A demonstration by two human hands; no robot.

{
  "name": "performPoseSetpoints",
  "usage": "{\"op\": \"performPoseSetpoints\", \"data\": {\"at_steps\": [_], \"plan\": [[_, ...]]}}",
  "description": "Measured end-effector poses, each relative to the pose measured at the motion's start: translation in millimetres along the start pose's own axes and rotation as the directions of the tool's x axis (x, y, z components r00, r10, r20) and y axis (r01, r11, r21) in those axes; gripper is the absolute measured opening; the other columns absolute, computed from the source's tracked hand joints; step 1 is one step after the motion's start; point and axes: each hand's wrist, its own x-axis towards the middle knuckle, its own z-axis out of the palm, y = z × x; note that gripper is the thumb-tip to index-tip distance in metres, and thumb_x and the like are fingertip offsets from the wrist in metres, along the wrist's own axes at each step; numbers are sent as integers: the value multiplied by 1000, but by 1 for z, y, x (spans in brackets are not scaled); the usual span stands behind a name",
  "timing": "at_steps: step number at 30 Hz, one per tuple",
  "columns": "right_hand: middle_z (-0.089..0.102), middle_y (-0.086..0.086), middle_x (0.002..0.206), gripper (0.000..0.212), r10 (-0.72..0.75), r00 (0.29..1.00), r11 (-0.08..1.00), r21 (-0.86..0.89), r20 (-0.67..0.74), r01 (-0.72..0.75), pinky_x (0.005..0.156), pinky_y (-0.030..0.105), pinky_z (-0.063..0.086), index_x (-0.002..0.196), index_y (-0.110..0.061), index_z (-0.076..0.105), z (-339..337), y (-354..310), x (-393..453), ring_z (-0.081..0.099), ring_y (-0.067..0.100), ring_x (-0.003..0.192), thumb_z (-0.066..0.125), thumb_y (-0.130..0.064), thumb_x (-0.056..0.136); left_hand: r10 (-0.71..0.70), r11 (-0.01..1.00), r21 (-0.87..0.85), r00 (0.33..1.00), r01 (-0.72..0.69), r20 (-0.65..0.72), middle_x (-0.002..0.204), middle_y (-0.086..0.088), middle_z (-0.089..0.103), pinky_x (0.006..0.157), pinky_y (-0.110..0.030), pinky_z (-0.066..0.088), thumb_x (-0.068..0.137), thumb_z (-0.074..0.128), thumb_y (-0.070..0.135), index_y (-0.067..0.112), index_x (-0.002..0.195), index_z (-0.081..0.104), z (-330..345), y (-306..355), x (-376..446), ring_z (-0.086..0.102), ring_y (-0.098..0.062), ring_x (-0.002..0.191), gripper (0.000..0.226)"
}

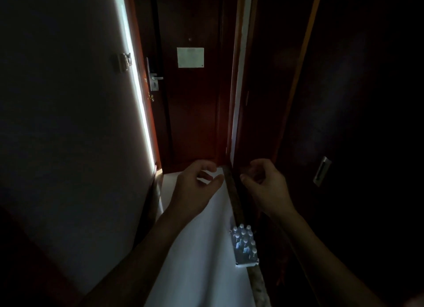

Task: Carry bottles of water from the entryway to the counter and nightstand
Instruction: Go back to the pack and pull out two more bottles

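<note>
A bright strip of light (pixel 135 81) is running down the wall well left of both hands. The left hand (pixel 195 187) is hanging over the pale floor (pixel 197 260), fingers loosely curled, holding nothing. The right hand (pixel 266 182) is hovering beside it, likewise loosely curled and empty. The pack of water bottles (pixel 244 244) is sitting on the floor below and between them, against the dark baseboard (pixel 236 205), untouched.

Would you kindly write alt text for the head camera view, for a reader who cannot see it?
Two bare hands, the left hand and right hand, reach forward empty with loosely curled fingers in a dim entryway. Below them a pack of water bottles sits on the pale floor by the right wall, facing a dark wooden door.
</note>
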Motion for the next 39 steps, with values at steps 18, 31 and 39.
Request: {"op": "performPoseSetpoints", "data": {"at_steps": [18, 31, 39], "plan": [[59, -18, 86, 32, 358, 932, 933, 6, -55, -359, 60, 9, 41, 112, -26, 54, 65, 203, 247, 57, -6, 78, 72, -25, 86, -119, 993, 29, 955, 115, 271, 98, 23, 62, 67, -15, 56, 82, 75, 20, 31, 100, 60, 172, -210, 233, 65, 3, 89, 26], [69, -3, 96, 34, 620, 764, 782, 64, -180, -620, 63, 10, 48, 109, -16, 64, 123, 444, 325, 64, 6, 86, 77, -31, 81, -435, 900, 132, 829, 416, 352, 108, 18, 65, 72, -17, 54, 77, 81, 26, 24, 111, 65, 315, -419, 278, 63, 2, 96, 37], [67, 0, 103, 36, 746, 629, 654, 63, -218, -754, 65, 12, 45, 111, -17, 61, 215, 643, 277, 65, 12, 90, 79, -19, 79, -586, 806, 237, 675, 543, 448, 109, 14, 67, 74, -29, 60, 74, 83, 28, 26, 109, 66, 396, -625, 209, 66, -2, 98, 39]]}}
